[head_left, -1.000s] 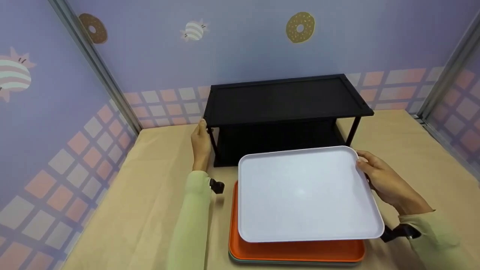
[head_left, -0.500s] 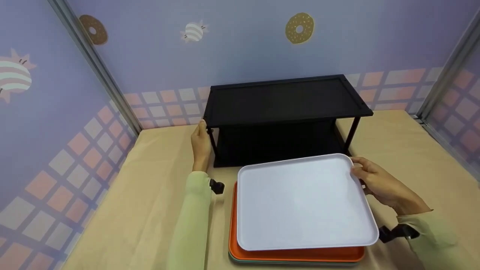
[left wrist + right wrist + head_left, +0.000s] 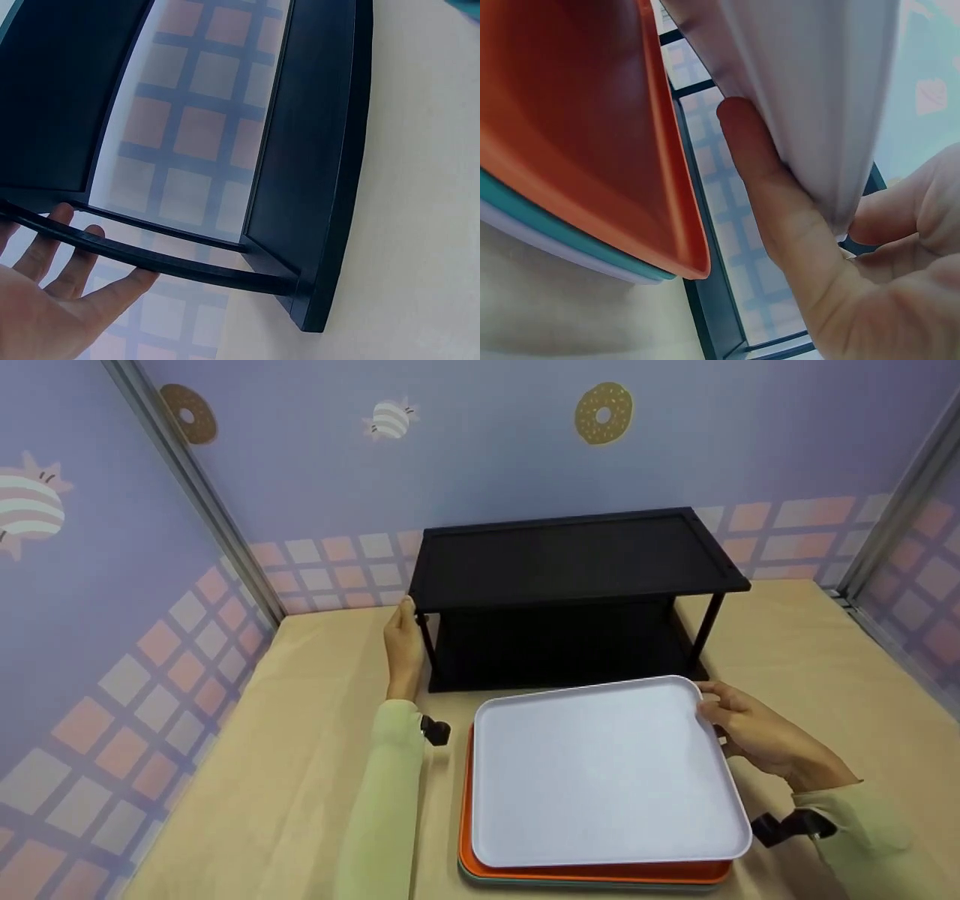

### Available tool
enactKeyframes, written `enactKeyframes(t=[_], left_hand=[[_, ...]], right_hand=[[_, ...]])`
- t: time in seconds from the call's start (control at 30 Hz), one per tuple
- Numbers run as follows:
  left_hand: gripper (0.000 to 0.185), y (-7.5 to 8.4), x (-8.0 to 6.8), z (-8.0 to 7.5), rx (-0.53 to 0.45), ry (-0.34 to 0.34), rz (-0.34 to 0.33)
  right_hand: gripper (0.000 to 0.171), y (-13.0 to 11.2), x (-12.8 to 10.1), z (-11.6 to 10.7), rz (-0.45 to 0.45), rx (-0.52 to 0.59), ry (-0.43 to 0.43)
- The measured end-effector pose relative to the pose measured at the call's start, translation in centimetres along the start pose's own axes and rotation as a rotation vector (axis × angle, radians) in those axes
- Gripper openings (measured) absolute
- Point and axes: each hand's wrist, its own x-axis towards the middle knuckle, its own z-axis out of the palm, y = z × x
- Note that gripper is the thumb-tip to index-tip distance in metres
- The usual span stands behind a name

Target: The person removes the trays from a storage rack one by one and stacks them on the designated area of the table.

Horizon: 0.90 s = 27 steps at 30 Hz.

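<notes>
A white tray (image 3: 600, 772) hangs just above an orange tray (image 3: 600, 874) that tops a stack with a teal tray (image 3: 480, 880) under it. My right hand (image 3: 739, 724) grips the white tray at its far right corner, thumb on the rim and fingers underneath. The right wrist view shows the white tray (image 3: 817, 90) pinched in that hand (image 3: 840, 270), lifted off the orange tray (image 3: 570, 112). My left hand (image 3: 403, 641) rests with straight fingers against the left front post of a black two-tier rack (image 3: 570, 555). In the left wrist view the fingers (image 3: 52, 255) lie along the rack's bar (image 3: 187, 266).
The rack stands behind the trays near the back wall, both shelves bare. A tan cloth (image 3: 300, 780) covers the table. Patterned walls close in the left, back and right sides, with metal corner posts (image 3: 195, 495).
The white tray has sunk toward the orange tray and drawn slightly nearer, the right hand going down with it. The left hand stays on the rack.
</notes>
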Motion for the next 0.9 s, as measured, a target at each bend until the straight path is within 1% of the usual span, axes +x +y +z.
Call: enactKeyframes(t=[0.23, 0.3, 0.4, 0.6, 0.7, 0.9], left_hand=[[0.054, 0.02, -0.09, -0.03, -0.006, -0.017, -0.003], [0.055, 0.01, -0.11, -0.04, -0.008, -0.023, -0.002], [0.055, -0.05, -0.07, -0.08, -0.007, -0.027, -0.001], [0.053, -0.19, -0.02, -0.13, 0.008, -0.031, 0.008], [0.052, -0.18, -0.04, -0.09, 0.007, -0.021, 0.015], [0.049, -0.01, 0.03, 0.08, -0.025, -0.001, 0.012]], right_hand=[[0.056, 0.28, 0.01, -0.11, 0.005, 0.011, -0.058], [0.057, 0.29, 0.01, -0.1, 0.01, 0.007, -0.059], [0.055, 0.27, 0.03, 0.01, 0.028, -0.009, -0.033], [0.049, 0.48, 0.03, 0.3, 0.051, -0.108, 0.019], [0.048, 0.64, 0.04, 0.33, 0.049, -0.157, 0.023], [0.048, 0.77, 0.0, 0.15, 0.035, -0.219, 0.019]])
